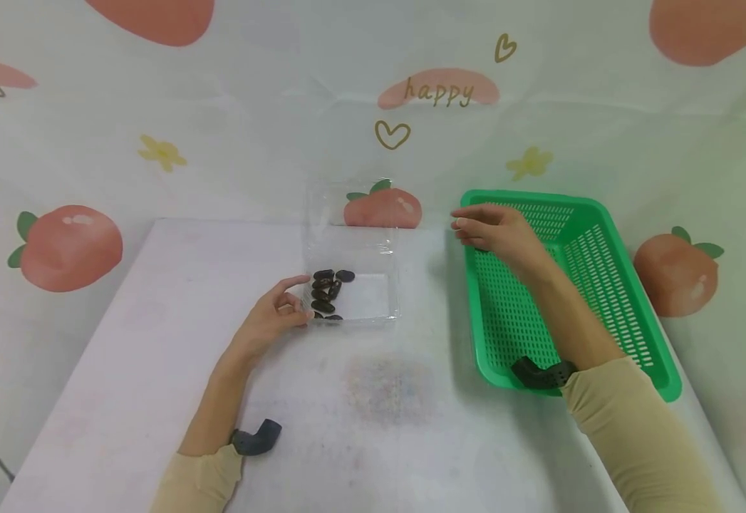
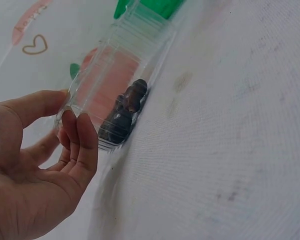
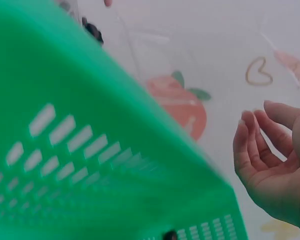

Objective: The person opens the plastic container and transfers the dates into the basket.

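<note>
A clear plastic clamshell box stands on the table with its lid raised at the back. Several dark, glossy oval pieces that look like dates lie in its left half. My left hand grips the box's left side between thumb and fingers. Over the left rim of a green perforated basket hovers my right hand. Its fingers are gently bent, and nothing shows between them in the right wrist view. A small dark piece is in the basket, blurred and partly cut off.
The basket takes up the right side of the white table. A patterned cloth hangs behind the table, close to the box's lid. Each wrist wears a black strap mount.
</note>
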Tool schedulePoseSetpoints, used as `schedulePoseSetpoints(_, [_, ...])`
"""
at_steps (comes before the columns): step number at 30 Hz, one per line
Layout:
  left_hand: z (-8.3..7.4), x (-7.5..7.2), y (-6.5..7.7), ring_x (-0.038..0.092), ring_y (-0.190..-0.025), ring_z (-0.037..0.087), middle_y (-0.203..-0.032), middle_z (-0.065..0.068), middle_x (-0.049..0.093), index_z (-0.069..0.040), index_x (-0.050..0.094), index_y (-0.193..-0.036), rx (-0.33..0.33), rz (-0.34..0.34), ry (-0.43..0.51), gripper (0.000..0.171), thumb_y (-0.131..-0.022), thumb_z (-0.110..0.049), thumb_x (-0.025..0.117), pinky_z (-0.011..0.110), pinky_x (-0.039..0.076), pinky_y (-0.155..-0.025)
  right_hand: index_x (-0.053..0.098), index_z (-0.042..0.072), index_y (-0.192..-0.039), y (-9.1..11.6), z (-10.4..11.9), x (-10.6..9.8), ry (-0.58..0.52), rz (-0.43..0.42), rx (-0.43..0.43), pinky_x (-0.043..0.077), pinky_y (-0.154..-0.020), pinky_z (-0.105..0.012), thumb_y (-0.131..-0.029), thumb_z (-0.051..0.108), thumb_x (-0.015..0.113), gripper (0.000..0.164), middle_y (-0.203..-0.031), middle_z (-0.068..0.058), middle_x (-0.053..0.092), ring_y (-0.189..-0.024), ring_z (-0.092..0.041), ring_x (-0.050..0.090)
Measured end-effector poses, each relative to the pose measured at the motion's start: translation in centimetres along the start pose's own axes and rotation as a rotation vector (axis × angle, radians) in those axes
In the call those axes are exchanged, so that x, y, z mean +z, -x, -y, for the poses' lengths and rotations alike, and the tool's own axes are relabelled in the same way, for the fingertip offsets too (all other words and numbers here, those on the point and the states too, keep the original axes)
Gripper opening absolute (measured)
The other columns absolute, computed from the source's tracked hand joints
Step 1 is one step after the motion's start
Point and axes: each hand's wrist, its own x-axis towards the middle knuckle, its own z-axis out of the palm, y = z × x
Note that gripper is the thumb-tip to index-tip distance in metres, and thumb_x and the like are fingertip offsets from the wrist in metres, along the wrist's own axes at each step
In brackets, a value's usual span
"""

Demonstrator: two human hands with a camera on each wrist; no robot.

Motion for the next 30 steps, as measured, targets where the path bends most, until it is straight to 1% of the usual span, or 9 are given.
schedulePoseSetpoints(4, [0.0, 0.0, -0.2, 0.061, -0.082, 0.017, -0.089, 0.006, 0.048, -0.012, 0.039, -0.15, -0.005, 0.002, 0.004, 0.069, -0.09, -0.002, 0.07, 0.035, 0.057, -0.082, 0.064, 0.006, -0.127, -0.1, 0.3, 1.3, -0.01, 0.016, 0.001, 0.054, -0.092, -0.027, -0.097, 0.027, 0.067, 0.037, -0.124, -0.017, 0.062, -0.107, -0.022, 0.065])
schedulePoseSetpoints(10, [-0.1, -0.1, -0.2, 0.061, -0.084, 0.016, -0.091, 0.006, 0.048, -0.011, 0.037, -0.151, -0.007, 0.008, 0.01, 0.07, -0.09, -0.002, 0.07, 0.034, 0.056, -0.083, 0.066, 0.005, -0.124, -0.3, 1.0, 3.3, -0.057, 0.051, -0.015, 0.054, -0.093, -0.032, -0.095, 0.023, 0.07, 0.034, -0.116, -0.013, 0.066, -0.103, -0.024, 0.066])
schedulePoseSetpoints(13, [-0.1, -0.1, -0.1, 0.061, -0.083, 0.016, -0.091, 0.007, 0.048, -0.011, 0.037, -0.151, -0.005, 0.013, 0.013, 0.071, -0.089, -0.002, 0.07, 0.035, 0.057, -0.084, 0.067, 0.005, -0.123, -0.6, 1.4, 4.4, -0.09, 0.057, -0.01, 0.053, -0.095, -0.036, -0.094, 0.022, 0.071, 0.034, -0.117, -0.014, 0.066, -0.102, -0.024, 0.066])
schedulePoseSetpoints(15, [0.0, 0.0, -0.1, 0.061, -0.083, 0.016, -0.09, 0.006, 0.048, -0.011, 0.037, -0.151, -0.007, 0.017, 0.013, 0.07, -0.089, -0.002, 0.07, 0.035, 0.056, -0.084, 0.067, 0.003, -0.122, -0.8, 1.5, 5.2, -0.105, 0.064, -0.012, 0.053, -0.095, -0.036, -0.094, 0.021, 0.071, 0.033, -0.116, -0.013, 0.067, -0.101, -0.024, 0.066])
schedulePoseSetpoints(18, [0.2, 0.0, -0.1, 0.061, -0.083, 0.017, -0.089, 0.006, 0.049, -0.012, 0.038, -0.151, -0.005, 0.02, 0.014, 0.07, -0.089, -0.003, 0.071, 0.035, 0.056, -0.084, 0.066, 0.0, -0.122, -1.2, 1.5, 6.5, -0.123, 0.096, -0.026, 0.054, -0.093, -0.034, -0.095, 0.017, 0.07, 0.033, -0.112, -0.012, 0.068, -0.101, -0.025, 0.066])
schedulePoseSetpoints(20, [0.2, 0.0, -0.1, 0.061, -0.082, 0.018, -0.088, 0.006, 0.049, -0.012, 0.038, -0.151, 0.0, 0.018, 0.015, 0.07, -0.089, -0.003, 0.07, 0.034, 0.056, -0.083, 0.067, 0.0, -0.122, -1.4, 1.7, 7.4, -0.115, 0.122, -0.035, 0.054, -0.092, -0.033, -0.095, 0.016, 0.069, 0.032, -0.111, -0.01, 0.069, -0.101, -0.026, 0.066])
schedulePoseSetpoints(25, [0.1, 0.0, 0.0, 0.062, -0.082, 0.018, -0.088, 0.006, 0.05, -0.012, 0.038, -0.151, 0.01, 0.012, 0.02, 0.07, -0.089, -0.001, 0.07, 0.033, 0.056, -0.083, 0.067, 0.002, -0.122, -1.9, 2.3, 9.5, -0.102, 0.162, -0.032, 0.054, -0.093, -0.034, -0.095, 0.016, 0.069, 0.03, -0.113, -0.013, 0.067, -0.106, -0.03, 0.064])
schedulePoseSetpoints(28, [0.1, 0.0, -0.1, 0.062, -0.082, 0.017, -0.088, 0.005, 0.049, -0.011, 0.038, -0.151, 0.011, 0.012, 0.024, 0.07, -0.09, -0.001, 0.069, 0.032, 0.056, -0.082, 0.067, 0.001, -0.121, -2.3, 2.5, 10.7, -0.092, 0.158, -0.022, 0.054, -0.093, -0.035, -0.095, 0.013, 0.069, 0.029, -0.113, -0.014, 0.067, -0.107, -0.032, 0.064])
schedulePoseSetpoints(30, [0.1, 0.0, -0.1, 0.062, -0.081, 0.016, -0.088, 0.005, 0.049, -0.011, 0.037, -0.151, 0.012, 0.015, 0.03, 0.07, -0.09, -0.001, 0.069, 0.031, 0.056, -0.082, 0.068, 0.001, -0.118, -2.5, 2.5, 11.4, -0.062, 0.139, 0.008, 0.054, -0.091, -0.034, -0.094, 0.012, 0.069, 0.026, -0.111, -0.013, 0.068, -0.105, -0.03, 0.065])
